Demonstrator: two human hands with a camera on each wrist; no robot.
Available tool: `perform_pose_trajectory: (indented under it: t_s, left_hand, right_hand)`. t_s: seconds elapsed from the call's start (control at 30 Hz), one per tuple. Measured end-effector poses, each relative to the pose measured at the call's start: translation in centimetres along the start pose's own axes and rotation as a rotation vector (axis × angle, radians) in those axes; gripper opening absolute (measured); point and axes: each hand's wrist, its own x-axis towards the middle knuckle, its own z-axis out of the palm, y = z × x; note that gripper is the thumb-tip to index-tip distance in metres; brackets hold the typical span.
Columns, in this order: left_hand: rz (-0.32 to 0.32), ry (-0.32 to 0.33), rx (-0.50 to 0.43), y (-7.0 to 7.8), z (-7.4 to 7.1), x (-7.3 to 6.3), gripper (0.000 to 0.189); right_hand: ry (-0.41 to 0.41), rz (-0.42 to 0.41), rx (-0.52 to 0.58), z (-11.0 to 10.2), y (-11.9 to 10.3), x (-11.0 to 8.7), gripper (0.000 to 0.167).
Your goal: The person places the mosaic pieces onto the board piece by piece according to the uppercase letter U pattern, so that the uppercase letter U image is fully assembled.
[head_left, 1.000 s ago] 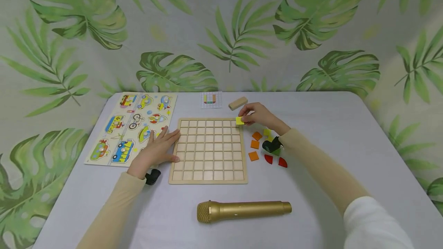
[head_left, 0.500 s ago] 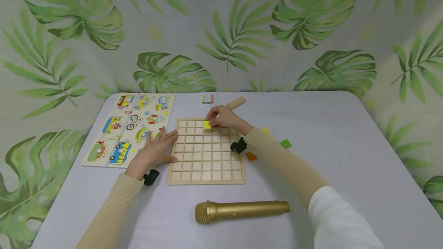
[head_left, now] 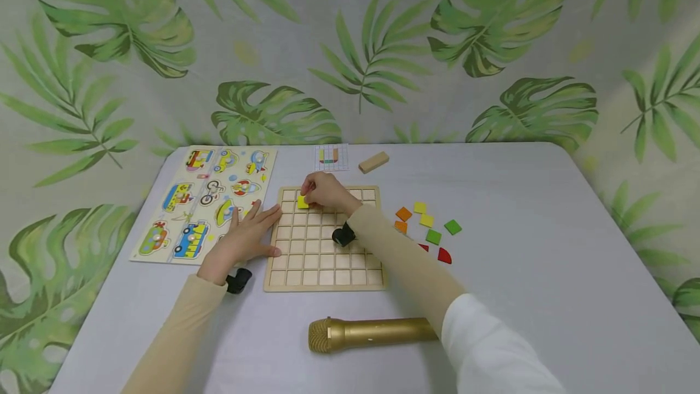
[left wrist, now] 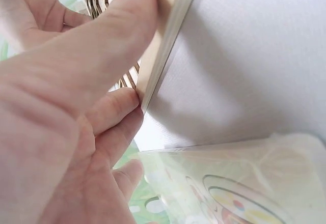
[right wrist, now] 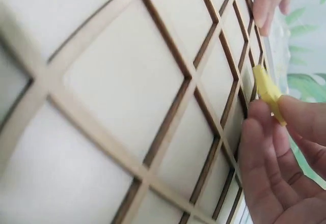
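Observation:
My right hand (head_left: 330,191) pinches a small yellow square tile (head_left: 302,202) between thumb and fingers, over the top rows of a wooden grid board (head_left: 326,289), towards its left side. In the right wrist view the yellow tile (right wrist: 268,90) is tilted, with its lower corner between the fingertips and its upper corner close to the grid's dividers. My left hand (head_left: 246,239) rests at the board's left edge with fingers spread. Seen from the left wrist, the thumb (left wrist: 114,35) lies along the board's rim (left wrist: 158,46) and other fingertips touch its side.
Right of the board lie loose yellow, orange and green tiles (head_left: 434,236) and red rounded pieces (head_left: 445,255). A patterned card (head_left: 331,157) and a wooden block (head_left: 374,162) lie behind it. A vehicle puzzle (head_left: 205,199) is left, a gold microphone (head_left: 377,332) in front.
My right hand has carried the yellow tile leftward from the board's upper right corner to near its upper left. The left hand stays at the board's edge.

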Motion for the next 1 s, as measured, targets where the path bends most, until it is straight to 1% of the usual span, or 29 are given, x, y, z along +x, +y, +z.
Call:
perform_pose_trajectory:
  t_s: [0.13,0.2,0.3,0.5,0.63,0.7,0.77,0.83,0.9,1.0]
  left_hand:
    - [-0.003,0.000,-0.005,0.0,0.0,0.0,0.088]
    - [-0.004,0.002,-0.002,-0.1,0.1,0.0,0.088]
    - [-0.006,0.010,0.002,0.0,0.1,0.0,0.088]
    - [-0.012,0.004,0.010,0.0,0.2,-0.1,0.088]
    - [-0.008,0.005,-0.001,-0.1,0.2,-0.2,0.087]
    - [0.004,0.014,-0.017,-0.1,0.1,-0.3,0.087]
    - [0.020,0.024,-0.036,-0.1,0.1,-0.5,0.088]
    - [0.031,0.032,-0.049,-0.1,0.0,-0.6,0.089]
    - [0.031,0.031,-0.054,-0.1,0.0,-0.6,0.089]
    - [0.012,0.021,-0.050,-0.1,0.2,-0.4,0.087]
  right_hand:
    - [0.008,0.013,-0.110,0.7,-0.4,0.2,0.006]
    - [0.021,0.017,-0.183,0.9,-0.5,0.3,0.008]
    - [0.028,0.024,-0.261,1.1,-0.6,0.3,0.011]
    - [0.010,-0.002,-0.354,1.3,-0.7,0.3,0.014]
    - [-0.004,-0.021,-0.426,1.4,-0.8,0.2,0.010]
    - [-0.004,-0.023,-0.435,1.4,-0.8,0.2,0.009]
    - [-0.010,-0.025,-0.426,1.3,-0.8,0.1,0.008]
    - [-0.021,-0.023,-0.369,1.1,-0.6,0.0,0.008]
    - [-0.036,-0.023,-0.261,0.7,-0.3,-0.1,0.008]
    - [-0.058,-0.020,-0.052,-0.1,0.5,-0.3,0.011]
